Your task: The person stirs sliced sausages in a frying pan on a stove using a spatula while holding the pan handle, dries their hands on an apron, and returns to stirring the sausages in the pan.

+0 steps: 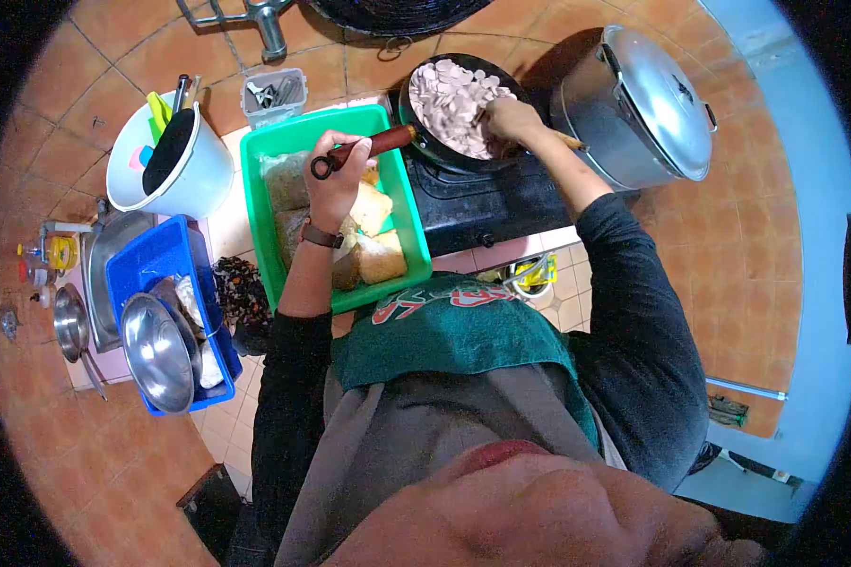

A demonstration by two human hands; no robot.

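My left hand (334, 184): closed round brown pan handle (383, 143), upper centre. My right hand (512, 123): clenched on wooden utensil (571, 142), by pale slices (452, 99).

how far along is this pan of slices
Already done, it seems: the slices are cut and in the pan, which is over the stove.

In hand: the left hand grips the handle; the right hand, at the slices, seems to hold a wooden-handled tool.

Left: probably much of the cooking, as the slices look pale and fill the pan. I can't see a flame.
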